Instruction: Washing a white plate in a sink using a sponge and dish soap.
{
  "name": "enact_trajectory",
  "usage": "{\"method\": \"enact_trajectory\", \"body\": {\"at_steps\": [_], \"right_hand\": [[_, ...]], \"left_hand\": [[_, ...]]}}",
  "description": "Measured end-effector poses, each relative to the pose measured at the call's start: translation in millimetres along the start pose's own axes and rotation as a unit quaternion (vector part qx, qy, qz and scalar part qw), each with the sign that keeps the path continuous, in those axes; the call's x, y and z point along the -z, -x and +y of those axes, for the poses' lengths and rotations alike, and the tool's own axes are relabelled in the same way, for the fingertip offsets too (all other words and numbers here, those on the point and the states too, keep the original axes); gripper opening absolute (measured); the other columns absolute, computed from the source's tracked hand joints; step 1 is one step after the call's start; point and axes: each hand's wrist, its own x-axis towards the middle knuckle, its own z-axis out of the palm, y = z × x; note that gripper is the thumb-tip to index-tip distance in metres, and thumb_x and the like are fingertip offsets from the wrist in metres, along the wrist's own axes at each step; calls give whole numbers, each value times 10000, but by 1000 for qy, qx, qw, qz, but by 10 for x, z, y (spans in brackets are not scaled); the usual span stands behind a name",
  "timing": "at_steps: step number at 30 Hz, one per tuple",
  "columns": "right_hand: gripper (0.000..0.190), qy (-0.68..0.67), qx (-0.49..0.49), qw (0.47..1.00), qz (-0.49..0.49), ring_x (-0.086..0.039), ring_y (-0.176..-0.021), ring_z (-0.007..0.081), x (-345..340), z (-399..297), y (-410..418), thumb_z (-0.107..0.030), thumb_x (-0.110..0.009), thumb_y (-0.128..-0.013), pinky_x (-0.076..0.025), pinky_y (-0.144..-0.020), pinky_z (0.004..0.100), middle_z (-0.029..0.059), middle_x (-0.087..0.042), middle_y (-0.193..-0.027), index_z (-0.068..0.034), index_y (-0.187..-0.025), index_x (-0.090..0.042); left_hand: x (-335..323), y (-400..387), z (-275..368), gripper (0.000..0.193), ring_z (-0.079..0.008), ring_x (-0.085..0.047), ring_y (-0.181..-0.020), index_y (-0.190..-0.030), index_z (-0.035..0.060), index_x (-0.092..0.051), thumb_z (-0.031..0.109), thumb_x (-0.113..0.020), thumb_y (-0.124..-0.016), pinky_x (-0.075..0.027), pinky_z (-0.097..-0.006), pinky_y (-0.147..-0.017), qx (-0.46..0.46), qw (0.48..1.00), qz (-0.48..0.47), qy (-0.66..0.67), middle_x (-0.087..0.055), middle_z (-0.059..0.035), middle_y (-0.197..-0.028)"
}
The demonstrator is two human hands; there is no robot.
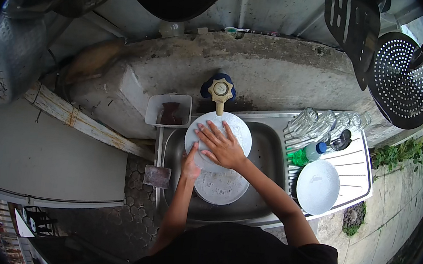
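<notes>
My left hand (pixel 191 165) grips the lower left edge of a white plate (pixel 242 135) under the tap (pixel 221 92), its thumb on the upper face. Flat on that plate, with fingers spread, lies my right hand (pixel 221 145). Below it in the steel sink (pixel 269 169), a second white plate or dish (pixel 221 189) carries foam and bubbles. Whether water runs from the tap is hidden or too faint to tell.
Glass mugs (pixel 309 123), a dark ladle (pixel 341 141), a bottle of green liquid (pixel 307 153) and a white plate (pixel 317 187) occupy the drainboard at right. A plastic tub (pixel 152 110) and a scouring pad (pixel 157 176) sit left. A perforated skimmer (pixel 402 82) hangs upper right.
</notes>
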Motion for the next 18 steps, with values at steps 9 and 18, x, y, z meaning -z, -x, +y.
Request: {"method": "enact_trajectory", "body": {"at_steps": [9, 18], "right_hand": [[719, -114, -325, 928, 142, -151, -1352, 409, -328, -166, 580, -332, -484, -882, -132, -1093, 484, 279, -189, -1433, 66, -1391, -168], [759, -25, -325, 939, 111, -77, -1350, 462, -94, -17, 160, -435, -471, -863, -57, -1065, 583, 229, -158, -1467, 24, -1403, -202]], "left_hand": [[109, 13, -8, 493, -202, -462, -1179, -1282, 21, -437, 328, -525, -907, -334, -366, -1013, -1, 1000, -3, 21, -503, -78, -1272], [-29, 3, -52, 466, -187, -495, -1142, -1239, 16, -483, 264, -615, -868, -374, -359, -981, 16, 1000, -7, 15, -537, -58, -1234]]}}
